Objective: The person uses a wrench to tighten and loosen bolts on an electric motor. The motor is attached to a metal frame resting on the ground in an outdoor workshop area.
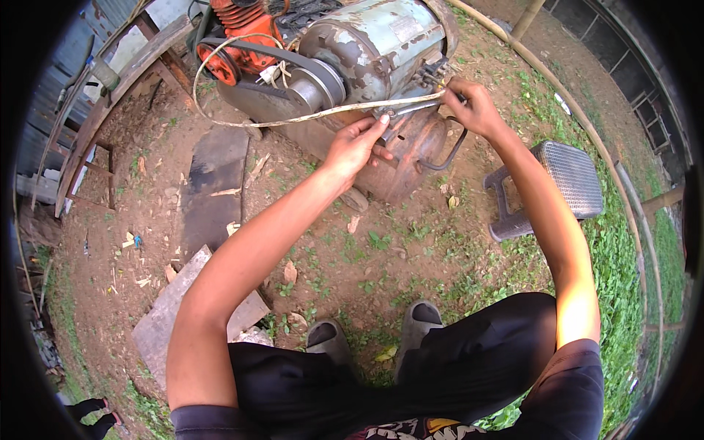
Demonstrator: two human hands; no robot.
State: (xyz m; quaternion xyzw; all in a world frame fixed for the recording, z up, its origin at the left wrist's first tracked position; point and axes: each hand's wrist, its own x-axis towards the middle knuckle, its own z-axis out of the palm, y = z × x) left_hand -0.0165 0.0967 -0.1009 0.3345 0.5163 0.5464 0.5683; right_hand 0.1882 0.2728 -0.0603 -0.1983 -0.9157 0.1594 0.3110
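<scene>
My left hand [353,152] is closed, its thumb pressed on the end of a silver wrench [416,108]. The tool slants across toward my right hand [475,108], whose fingers are pinched together beside the terminals [433,73] of a worn grey-green electric motor [374,48]. What those fingers hold is too small to make out. A pale cable [315,116] loops over from the left and reaches their tips. Under both hands lies the rusty end of an air compressor tank [411,165], with a bent dark handle [456,150] on it.
An orange compressor pump [246,33] and a belt pulley [317,86] sit left of the motor. A dark plastic stool [568,180] stands at right. Boards [213,191] lie on the dirt at left, near a wooden frame [110,110]. Another person's legs [92,418] show at lower left.
</scene>
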